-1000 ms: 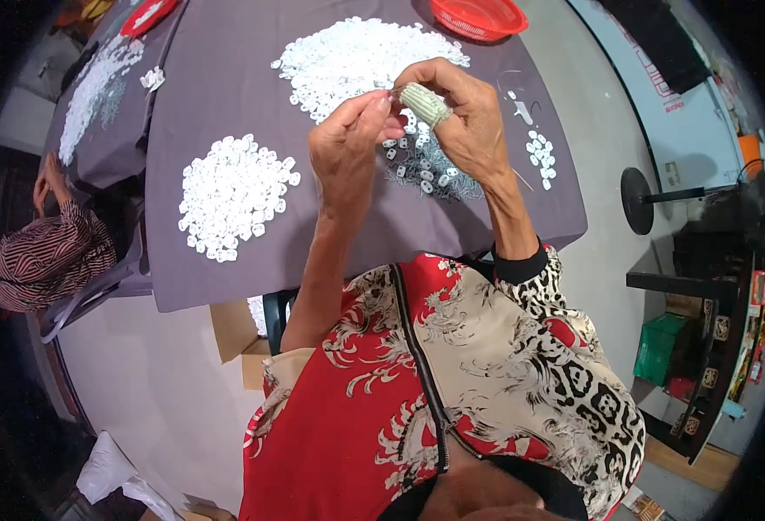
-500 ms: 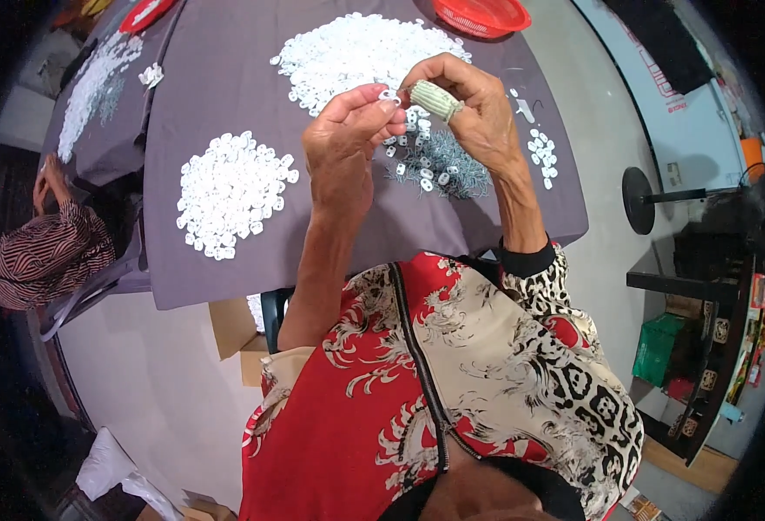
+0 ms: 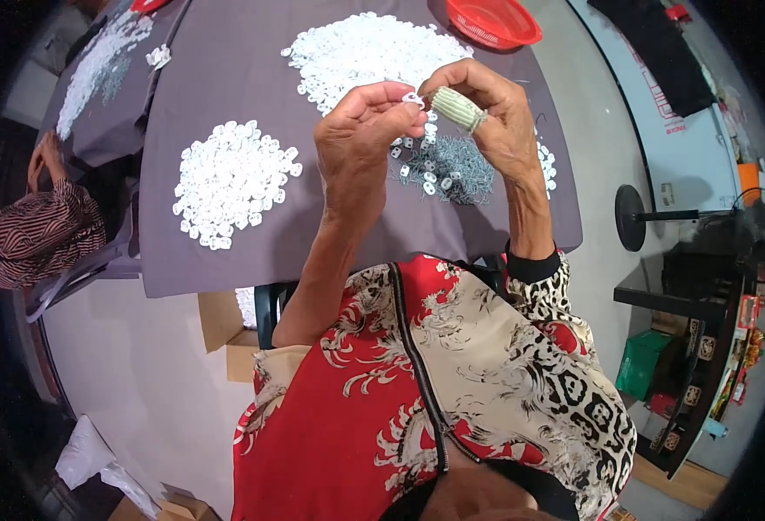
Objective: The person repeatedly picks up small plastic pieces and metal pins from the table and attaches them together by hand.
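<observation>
My left hand [image 3: 355, 139] pinches a small white plastic piece [image 3: 412, 99] between thumb and fingertips, above the table. Close against it, my right hand [image 3: 502, 122] has its fingers pinched together at the same piece; whatever they hold is too small to make out. A pale green ribbed cover [image 3: 457, 108] wraps one digit of the right hand. Beneath the hands lies a heap of small grey metal pieces [image 3: 468, 174], with several white pieces mixed in at its left side. Behind the hands spreads a large heap of white pieces [image 3: 374, 52].
Another pile of white pieces [image 3: 233, 187] sits on the grey tablecloth [image 3: 200, 95] at the left. A red plastic basket [image 3: 495, 24] stands at the far right. Several white pieces [image 3: 546, 165] lie beyond my right wrist. At far left, another person [image 3: 44, 226] sits by a second table.
Both hands have shifted slightly right in the picture, still together with the white piece pinched in the left. The whole view has tilted a little.
</observation>
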Action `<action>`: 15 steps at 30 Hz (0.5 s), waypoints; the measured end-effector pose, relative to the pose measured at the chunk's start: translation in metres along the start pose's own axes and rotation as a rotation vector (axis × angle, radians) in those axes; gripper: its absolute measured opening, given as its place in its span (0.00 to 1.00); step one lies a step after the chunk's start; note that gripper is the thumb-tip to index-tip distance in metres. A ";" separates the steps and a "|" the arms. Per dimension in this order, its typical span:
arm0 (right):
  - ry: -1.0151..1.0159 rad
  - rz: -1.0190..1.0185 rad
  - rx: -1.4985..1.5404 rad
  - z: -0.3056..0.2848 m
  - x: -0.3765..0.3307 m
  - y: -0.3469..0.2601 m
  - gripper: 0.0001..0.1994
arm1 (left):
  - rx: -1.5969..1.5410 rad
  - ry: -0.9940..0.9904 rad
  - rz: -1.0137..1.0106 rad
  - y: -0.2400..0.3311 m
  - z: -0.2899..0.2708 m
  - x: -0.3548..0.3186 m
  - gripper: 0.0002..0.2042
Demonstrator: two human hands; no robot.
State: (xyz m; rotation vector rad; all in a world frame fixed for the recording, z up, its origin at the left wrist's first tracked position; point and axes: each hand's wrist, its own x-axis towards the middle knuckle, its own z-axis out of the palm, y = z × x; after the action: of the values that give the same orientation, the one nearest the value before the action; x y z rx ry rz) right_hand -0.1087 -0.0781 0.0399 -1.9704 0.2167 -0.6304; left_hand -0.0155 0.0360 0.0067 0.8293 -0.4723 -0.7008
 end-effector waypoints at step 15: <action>-0.055 0.010 -0.240 0.002 0.003 -0.009 0.07 | 0.075 0.025 0.009 0.004 -0.001 -0.001 0.11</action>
State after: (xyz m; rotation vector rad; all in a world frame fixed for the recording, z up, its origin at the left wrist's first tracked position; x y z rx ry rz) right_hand -0.1065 -0.0734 0.0475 -2.2126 0.2793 -0.5641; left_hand -0.0137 0.0389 0.0090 0.9051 -0.4824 -0.6668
